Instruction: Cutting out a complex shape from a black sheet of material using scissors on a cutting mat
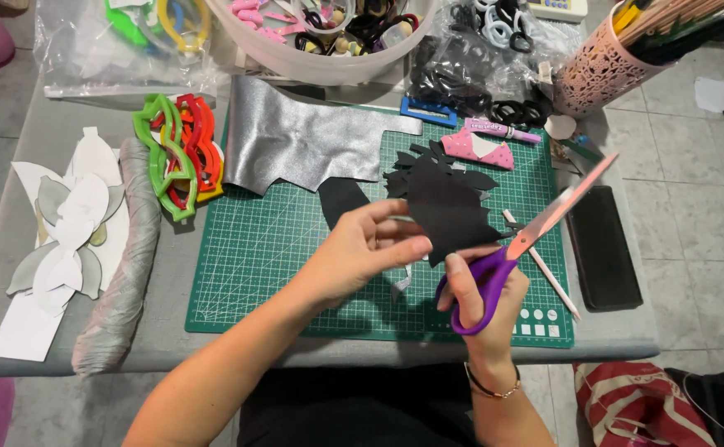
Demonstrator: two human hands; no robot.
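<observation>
Bright, even light from above, soft and without harsh contrast. Short, faint shadows under the left hand [362,252] and right hand [482,302] on the green mat [254,248]. Mild glare on the silver sheet [304,136] and plastic bags [89,50]. Sharp in the centre; slight motion blur on the scissors [536,232]. Some wide-angle bending at the edges, table [23,141] lines curved.

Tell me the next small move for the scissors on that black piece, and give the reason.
Probably close the scissors in a short snip along the black piece's jagged edge. The right hand has its fingers through the purple handles, and the blades stand apart beside the piece. The left hand pinches the piece above the green cutting mat, so it looks held ready for a cut.
</observation>
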